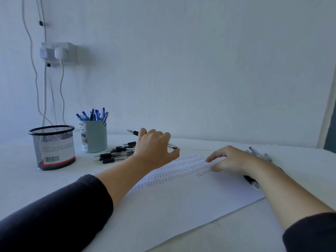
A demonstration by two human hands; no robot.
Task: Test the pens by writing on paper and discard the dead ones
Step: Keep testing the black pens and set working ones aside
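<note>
Here the left hand [154, 146], reaching up from the lower left of the frame, has its fingers curled round a black-capped pen [135, 132] just above centre; the pen's clear barrel pokes out to the upper left of the knuckles, and its other end shows near the thumb. Just left of that hand a heap of black-capped pens [116, 153] lies on the white tabletop [27, 180]. Further left stands a pale blue cup [94, 136] full of blue pens [93, 114], and beside it, at the left of the frame, a black mesh pot [52, 148] with a barcode label.

The right hand [231, 160], right of centre, rests with relaxed, spread fingers and holds nothing, its fingertips on the sheet of paper [181, 197]. The paper fills the middle and lower part of the frame and carries rows of small written marks across its upper part. More pens [258, 154] lie at the right, partly hidden behind the right wrist. Dark sleeves cover both forearms at the bottom corners. On the wall at the upper left a socket [58, 52] holds white plugs with cables hanging down.
</note>
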